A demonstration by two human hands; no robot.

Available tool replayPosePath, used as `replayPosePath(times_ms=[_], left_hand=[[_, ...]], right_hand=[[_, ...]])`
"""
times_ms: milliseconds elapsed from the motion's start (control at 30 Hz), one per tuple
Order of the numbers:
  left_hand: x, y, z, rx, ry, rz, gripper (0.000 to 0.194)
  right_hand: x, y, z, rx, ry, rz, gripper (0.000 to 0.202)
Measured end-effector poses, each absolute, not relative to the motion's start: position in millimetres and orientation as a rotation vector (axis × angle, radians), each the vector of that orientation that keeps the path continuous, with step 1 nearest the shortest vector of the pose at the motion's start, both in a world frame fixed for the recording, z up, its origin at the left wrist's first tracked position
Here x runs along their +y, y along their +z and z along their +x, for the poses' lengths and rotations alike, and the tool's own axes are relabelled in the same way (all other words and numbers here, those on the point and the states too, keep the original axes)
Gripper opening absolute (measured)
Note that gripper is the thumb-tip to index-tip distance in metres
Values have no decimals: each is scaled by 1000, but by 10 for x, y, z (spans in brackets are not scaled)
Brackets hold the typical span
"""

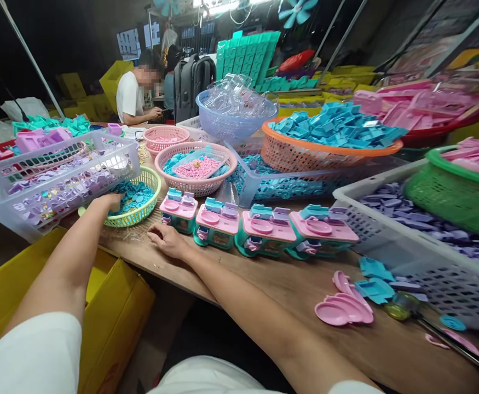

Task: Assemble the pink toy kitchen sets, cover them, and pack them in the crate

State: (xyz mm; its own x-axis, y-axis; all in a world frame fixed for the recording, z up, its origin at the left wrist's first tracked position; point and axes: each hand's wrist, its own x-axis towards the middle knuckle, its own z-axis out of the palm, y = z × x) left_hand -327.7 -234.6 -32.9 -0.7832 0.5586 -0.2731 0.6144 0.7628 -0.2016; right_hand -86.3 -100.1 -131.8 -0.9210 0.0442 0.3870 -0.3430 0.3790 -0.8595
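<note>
My left hand (pixel 110 203) reaches into a yellow-green basket (pixel 157 189) of small teal plastic pieces (pixel 138 194). Its fingertips are hidden among the pieces, so what they hold does not show. My right hand (pixel 168 241) rests on the wooden table near its front edge, fingers loosely curled and apart, with nothing seen in them. Just beyond it stands a row of several toy kitchen units (pixel 218 223), pink on top and teal below. Each carries blue and lilac parts on top and a small lilac and pink piece on its front.
A translucent crate (pixel 1 189) of lilac parts flanks the basket. Behind are a pink basket (pixel 196 187), a blue bowl (pixel 223 126) and an orange basket (pixel 325 156). Loose pink pieces (pixel 341 311) lie at right beside a white crate (pixel 387 249). Yellow boxes (pixel 120 306) stand below; a person (pixel 130 96) sits beyond.
</note>
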Motion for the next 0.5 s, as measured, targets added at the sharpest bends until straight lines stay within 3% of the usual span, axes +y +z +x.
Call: replayPosePath(times_ms=[100, 300, 500], left_hand=[[-2363, -328, -3297, 2759, -348, 819, 79], [-2402, -236, -3167, 2735, -47, 771, 36], [-2419, -193, -3080, 2760, 159, 729, 37]], right_hand=[[-877, -1334, -874, -2229, 1612, 143, 16], [-887, -1345, -852, -2174, 1773, 108, 19], [-870, -1348, -875, -2136, 1881, 69, 19]])
